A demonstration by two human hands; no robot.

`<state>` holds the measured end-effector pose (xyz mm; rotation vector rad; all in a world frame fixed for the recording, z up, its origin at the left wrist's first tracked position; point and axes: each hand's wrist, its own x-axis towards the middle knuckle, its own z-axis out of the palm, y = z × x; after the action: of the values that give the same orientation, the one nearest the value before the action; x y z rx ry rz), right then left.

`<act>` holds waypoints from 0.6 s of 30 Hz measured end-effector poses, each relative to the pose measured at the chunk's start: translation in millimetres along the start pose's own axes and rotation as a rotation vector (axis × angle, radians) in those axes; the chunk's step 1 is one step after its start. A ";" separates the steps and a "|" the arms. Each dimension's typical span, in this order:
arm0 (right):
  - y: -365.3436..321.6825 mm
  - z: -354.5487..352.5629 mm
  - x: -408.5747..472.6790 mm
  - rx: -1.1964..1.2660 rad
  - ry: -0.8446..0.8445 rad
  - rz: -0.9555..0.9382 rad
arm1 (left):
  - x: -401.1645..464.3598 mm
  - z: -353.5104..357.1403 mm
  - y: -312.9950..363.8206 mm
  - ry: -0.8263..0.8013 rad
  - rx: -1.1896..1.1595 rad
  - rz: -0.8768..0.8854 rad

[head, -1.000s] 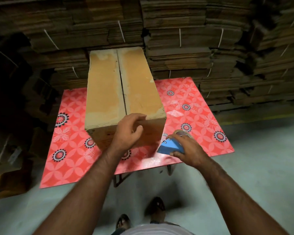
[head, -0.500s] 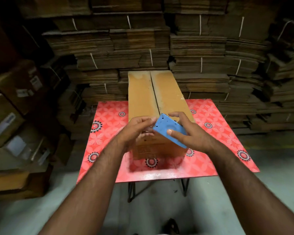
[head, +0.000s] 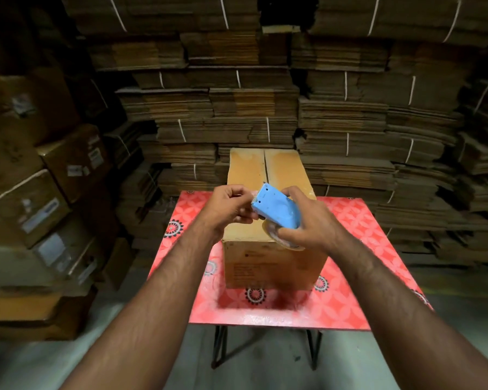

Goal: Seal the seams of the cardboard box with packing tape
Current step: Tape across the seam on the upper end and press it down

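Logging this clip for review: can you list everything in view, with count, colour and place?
box: one, tan, on the table, top seam untaped
tape dispenser: one, blue, held above the box
tape roll: one, clear, under the dispenser
table: one, red patterned top, black legs, centre
flat cardboard stacks: many, brown, tied with white string, behind and right
stacked cartons: several, brown with labels, left
left hand: at the dispenser's toothed end
right hand: gripping dispenser and roll
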<state>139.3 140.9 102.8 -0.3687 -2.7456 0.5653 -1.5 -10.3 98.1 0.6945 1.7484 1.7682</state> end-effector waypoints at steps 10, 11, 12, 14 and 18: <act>45.6 -33.1 -3.2 -0.156 0.101 -0.167 | 12.1 50.6 5.7 0.244 0.051 0.066; 50.0 -35.3 -3.2 -0.145 0.108 -0.170 | 11.8 52.4 5.9 0.216 0.050 0.066; 54.3 -36.3 -3.5 -0.135 0.119 -0.173 | 11.4 53.3 7.0 0.181 0.052 0.055; 60.8 -36.6 -4.1 -0.127 0.141 -0.175 | 11.0 53.1 8.9 0.114 0.052 0.023; 65.9 -34.5 0.0 -0.112 0.176 -0.155 | 10.1 53.5 6.7 0.033 -0.022 -0.020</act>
<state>163.7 211.2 105.3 -0.2174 -2.6127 0.3247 28.7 35.0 105.6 0.6406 1.7483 1.7925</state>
